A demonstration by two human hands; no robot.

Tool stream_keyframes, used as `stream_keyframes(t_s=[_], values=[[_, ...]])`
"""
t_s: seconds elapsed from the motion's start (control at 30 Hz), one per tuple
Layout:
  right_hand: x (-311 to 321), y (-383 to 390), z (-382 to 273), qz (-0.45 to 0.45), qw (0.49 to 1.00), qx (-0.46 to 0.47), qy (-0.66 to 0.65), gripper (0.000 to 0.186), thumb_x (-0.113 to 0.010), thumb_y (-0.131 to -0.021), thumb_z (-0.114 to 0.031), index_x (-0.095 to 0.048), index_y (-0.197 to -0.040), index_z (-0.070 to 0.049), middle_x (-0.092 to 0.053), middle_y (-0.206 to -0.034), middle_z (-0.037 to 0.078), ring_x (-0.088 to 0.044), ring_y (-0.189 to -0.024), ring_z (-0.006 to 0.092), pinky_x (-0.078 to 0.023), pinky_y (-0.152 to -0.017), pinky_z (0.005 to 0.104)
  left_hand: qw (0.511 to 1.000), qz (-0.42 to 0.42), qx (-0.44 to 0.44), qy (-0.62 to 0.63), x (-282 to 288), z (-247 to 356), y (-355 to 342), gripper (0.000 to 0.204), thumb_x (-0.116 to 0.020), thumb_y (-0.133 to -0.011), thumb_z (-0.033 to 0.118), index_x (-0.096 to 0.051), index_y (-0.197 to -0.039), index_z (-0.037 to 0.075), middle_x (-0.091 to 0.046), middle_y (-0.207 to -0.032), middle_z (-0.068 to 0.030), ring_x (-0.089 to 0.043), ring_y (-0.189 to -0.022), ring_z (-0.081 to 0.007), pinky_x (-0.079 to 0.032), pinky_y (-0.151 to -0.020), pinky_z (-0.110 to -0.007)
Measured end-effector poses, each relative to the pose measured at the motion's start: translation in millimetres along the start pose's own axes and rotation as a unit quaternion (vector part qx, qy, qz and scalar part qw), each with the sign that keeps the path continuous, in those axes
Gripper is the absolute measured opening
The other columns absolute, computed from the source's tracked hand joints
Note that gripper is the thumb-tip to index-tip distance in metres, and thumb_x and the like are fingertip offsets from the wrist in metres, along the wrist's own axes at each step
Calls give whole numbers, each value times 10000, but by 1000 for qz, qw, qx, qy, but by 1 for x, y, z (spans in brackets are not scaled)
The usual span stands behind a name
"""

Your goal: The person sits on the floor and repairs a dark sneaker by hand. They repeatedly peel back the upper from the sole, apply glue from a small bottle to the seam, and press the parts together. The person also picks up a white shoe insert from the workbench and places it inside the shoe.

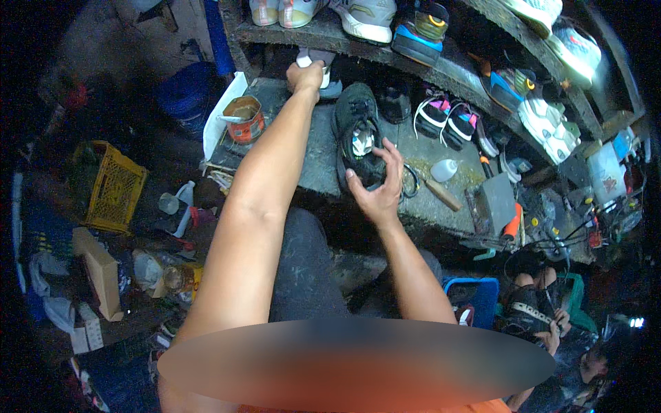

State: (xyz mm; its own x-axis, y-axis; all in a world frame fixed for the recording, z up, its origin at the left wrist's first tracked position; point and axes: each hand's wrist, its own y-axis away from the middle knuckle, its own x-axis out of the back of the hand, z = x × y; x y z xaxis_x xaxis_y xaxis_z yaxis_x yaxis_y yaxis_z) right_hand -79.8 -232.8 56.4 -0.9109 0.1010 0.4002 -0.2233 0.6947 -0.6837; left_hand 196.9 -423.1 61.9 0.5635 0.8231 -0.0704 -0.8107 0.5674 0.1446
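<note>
A black shoe (pixel 356 113) lies on the workbench with its toe pointing away from me, and something whitish and crumpled shows in its opening. My right hand (pixel 381 191) curves over its heel end, thumb and fingers spread apart. Whether it touches the shoe is hard to tell. At the far side of the bench, beneath the shelf, my left hand (pixel 305 74) is closed on a white and grey shoe (pixel 323 62), partly hidden by the fingers. Another dark shoe (pixel 394 104) stands just right of the black one.
An orange-red tin (pixel 245 124) stands at the bench's left. To the right are black-and-pink sandals (pixel 447 122), a white squeeze bottle (pixel 444 170) and a wooden-handled tool (pixel 442 195). Shoes fill the shelf (pixel 310 38) above. A yellow crate (pixel 110 186) sits lower left; another person's hands (pixel 555 327) show lower right.
</note>
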Motion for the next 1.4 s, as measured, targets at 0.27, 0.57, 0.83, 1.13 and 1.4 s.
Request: stream_keyframes(t_s=[0.27, 0.57, 0.83, 1.13, 1.4], values=[[-4, 4, 4, 34, 999, 20, -14, 613, -882, -732, -211, -576, -1241, -61, -521, -1432, 242, -508, -1343, 424, -419, -1130, 493, 958, -3, -172, -232, 81, 43, 92, 499, -796, -723, 277, -753, -1178, 77, -747, -1189, -183, -698, -1151, -351, -523, -1024, -439], [-10, 5, 14, 47, 996, 69, 12, 612, -904, -715, -261, -610, -1204, -39, -568, -1363, 226, -538, -1288, 405, -434, -1117, 496, 839, -165, -294, -428, 168, 162, 184, 400, -710, -777, 227, -754, -1046, -66, -761, -1029, -256, -755, -932, -352, -586, -832, -411], [-5, 4, 15, 16, 998, 59, 14, 625, -916, -732, -244, -608, -1242, -59, -554, -1402, 207, -521, -1323, 386, -421, -1135, 474, 972, -98, -127, -171, 425, 205, 361, 621, -681, -821, 139, -537, -1393, -58, -674, -1260, -133, -660, -1143, -230, -495, -1034, -364], [-2, 2, 11, -14, 999, 34, 32, 617, -914, -761, -210, -608, -1276, -62, -547, -1451, 176, -499, -1363, 346, -374, -1175, 460, 971, 101, 212, 52, 581, -77, 298, 565, -740, -863, 227, -592, -1346, -26, -670, -1305, -134, -660, -1157, -260, -506, -1024, -411], [-4, 7, 19, -14, 999, 19, 22, 590, -875, -797, -149, -581, -1297, -38, -559, -1461, 176, -515, -1357, 331, -354, -1187, 456, 833, 411, 367, 44, 456, -360, 132, 724, -806, -808, 402, -592, -1371, 1, -578, -1422, -201, -595, -1222, -420, -549, -830, -643]])
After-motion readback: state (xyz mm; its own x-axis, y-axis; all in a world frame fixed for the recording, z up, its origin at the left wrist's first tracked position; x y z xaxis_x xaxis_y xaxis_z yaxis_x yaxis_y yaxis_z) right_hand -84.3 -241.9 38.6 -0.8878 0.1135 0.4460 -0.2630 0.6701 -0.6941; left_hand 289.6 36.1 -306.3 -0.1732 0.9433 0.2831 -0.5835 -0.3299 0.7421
